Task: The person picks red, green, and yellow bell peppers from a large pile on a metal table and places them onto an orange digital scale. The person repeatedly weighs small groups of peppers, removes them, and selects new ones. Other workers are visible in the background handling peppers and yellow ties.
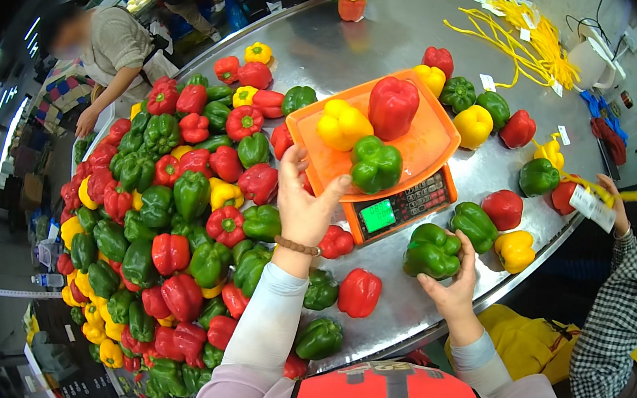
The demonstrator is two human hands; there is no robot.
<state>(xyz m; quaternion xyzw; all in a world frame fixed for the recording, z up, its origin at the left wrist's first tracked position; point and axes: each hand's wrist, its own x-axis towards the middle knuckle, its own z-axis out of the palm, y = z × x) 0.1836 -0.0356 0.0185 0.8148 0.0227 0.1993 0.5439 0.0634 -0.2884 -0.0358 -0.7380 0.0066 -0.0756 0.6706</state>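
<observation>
An orange tray on a digital scale bears a red bell pepper, a yellow bell pepper and a green bell pepper. At the tray's lower left edge is my left hand, thumb and fingers apart, with no pepper in its grasp. My right hand holds another green bell pepper just below the scale, beside a green pepper on the metal table. The scale's display is lit green.
A large heap of peppers covers the left side. Yellow mesh strips with tags lie at the upper right, near a white kettle. At right, a co-worker's hand handles netted peppers. Another co-worker stands beyond the heap.
</observation>
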